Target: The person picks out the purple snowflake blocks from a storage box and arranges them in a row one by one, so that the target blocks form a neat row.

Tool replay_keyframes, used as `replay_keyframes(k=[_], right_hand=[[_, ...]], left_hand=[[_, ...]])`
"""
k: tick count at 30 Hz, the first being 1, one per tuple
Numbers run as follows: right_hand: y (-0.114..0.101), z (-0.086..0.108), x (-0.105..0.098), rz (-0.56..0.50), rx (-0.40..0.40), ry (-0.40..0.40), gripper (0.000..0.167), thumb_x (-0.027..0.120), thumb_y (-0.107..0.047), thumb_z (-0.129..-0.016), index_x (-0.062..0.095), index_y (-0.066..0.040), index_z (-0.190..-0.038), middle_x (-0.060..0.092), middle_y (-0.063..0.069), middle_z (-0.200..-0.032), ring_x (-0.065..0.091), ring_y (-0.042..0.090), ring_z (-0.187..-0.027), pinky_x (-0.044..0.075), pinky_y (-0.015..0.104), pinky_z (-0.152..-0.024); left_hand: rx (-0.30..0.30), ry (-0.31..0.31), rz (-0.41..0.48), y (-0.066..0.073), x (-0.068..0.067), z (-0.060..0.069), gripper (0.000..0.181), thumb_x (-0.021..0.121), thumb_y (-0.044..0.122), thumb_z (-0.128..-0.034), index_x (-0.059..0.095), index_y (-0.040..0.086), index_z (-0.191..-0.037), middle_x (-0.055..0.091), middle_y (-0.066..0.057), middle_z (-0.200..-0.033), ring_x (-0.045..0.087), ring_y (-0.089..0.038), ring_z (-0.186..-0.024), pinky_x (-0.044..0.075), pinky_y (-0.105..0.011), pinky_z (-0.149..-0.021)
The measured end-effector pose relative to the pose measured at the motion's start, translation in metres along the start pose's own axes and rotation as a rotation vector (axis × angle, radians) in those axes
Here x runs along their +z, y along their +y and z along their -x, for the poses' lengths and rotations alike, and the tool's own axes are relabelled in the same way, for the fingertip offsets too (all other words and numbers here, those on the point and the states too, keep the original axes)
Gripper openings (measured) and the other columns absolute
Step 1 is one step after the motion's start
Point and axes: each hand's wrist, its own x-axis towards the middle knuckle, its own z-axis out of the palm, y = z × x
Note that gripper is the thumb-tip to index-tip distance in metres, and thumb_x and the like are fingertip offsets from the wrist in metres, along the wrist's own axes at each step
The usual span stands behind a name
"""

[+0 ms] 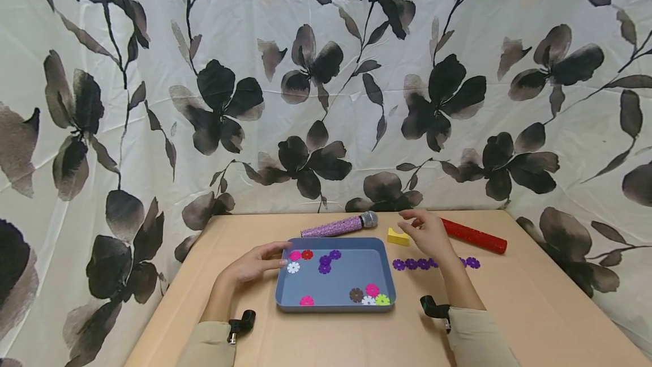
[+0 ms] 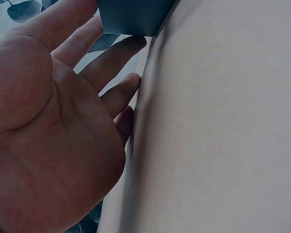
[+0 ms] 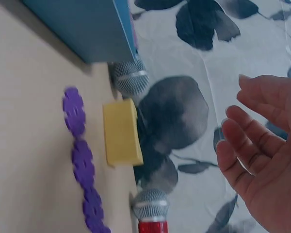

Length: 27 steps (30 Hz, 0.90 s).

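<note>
A blue-grey tray [image 1: 336, 293] holds flower-shaped discs in pink, red, white, purple, brown and green. At its left side, my left hand [image 1: 249, 267] touches the rim with extended fingers; the left wrist view has the palm [image 2: 58, 131] by the tray's corner [image 2: 131, 17]. My right hand [image 1: 428, 234] hovers above the table beside a yellow block [image 1: 397, 237], its fingers loosely bent with nothing between them. Below it runs a row of joined purple flower discs [image 1: 411, 264], partly hidden by the right forearm. In the right wrist view that row [image 3: 83, 162] lies near the block [image 3: 121, 133].
Behind the tray lies a glittery purple microphone [image 1: 333, 227]. A red microphone [image 1: 476, 237] rests at the back right; its silver head [image 3: 151, 206] appears in the right wrist view. A floral curtain [image 1: 326, 101] hangs along the table's back edge.
</note>
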Motion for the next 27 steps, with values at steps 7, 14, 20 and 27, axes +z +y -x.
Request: replay_keyframes(k=[7, 14, 20, 27], right_hand=[[-0.013, -0.002, 0.027, -0.009, -0.062, -0.031, 0.036, 0.076, -0.018, -0.097, 0.071, -0.009, -0.131, 0.07, 0.019, -0.123, 0.064, 0.027, -0.095, 0.057, 0.024, -0.065], [-0.03, -0.003, 0.051, -0.021, -0.118, -0.053, 0.037, 0.08, -0.011, -0.091, 0.073, -0.009, -0.128, 0.073, 0.015, -0.121, 0.065, 0.023, -0.09, 0.057, 0.025, -0.065], [-0.04, -0.001, 0.07, -0.018, -0.122, -0.1, 0.032, 0.082, -0.013, -0.091, 0.076, -0.008, -0.122, 0.074, 0.012, -0.117, 0.06, 0.018, -0.085, 0.051, 0.022, -0.061], [-0.052, 0.003, 0.09, -0.009, -0.132, -0.158, 0.034, 0.082, -0.009, -0.089, 0.075, -0.006, -0.122, 0.072, 0.01, -0.113, 0.059, 0.018, -0.087, 0.052, 0.025, -0.071]], left_hand=[[-0.002, 0.007, -0.004, -0.001, -0.001, 0.0, 0.056, 0.069, 0.029, -0.1015, 0.052, 0.015, -0.153, 0.042, -0.015, -0.164, 0.037, -0.042, -0.152, 0.028, -0.059, -0.126], [0.001, 0.001, 0.013, 0.0, 0.0, 0.0, 0.055, 0.069, 0.025, -0.102, 0.051, 0.014, -0.154, 0.042, -0.015, -0.164, 0.037, -0.042, -0.152, 0.028, -0.059, -0.126], [-0.005, 0.005, 0.003, 0.001, 0.001, 0.0, 0.055, 0.068, 0.023, -0.1021, 0.052, 0.014, -0.153, 0.043, -0.014, -0.164, 0.038, -0.042, -0.152, 0.028, -0.059, -0.126], [-0.015, 0.011, -0.003, 0.001, 0.0, 0.0, 0.054, 0.069, 0.024, -0.1016, 0.053, 0.015, -0.153, 0.044, -0.014, -0.163, 0.04, -0.041, -0.151, 0.029, -0.06, -0.125]])
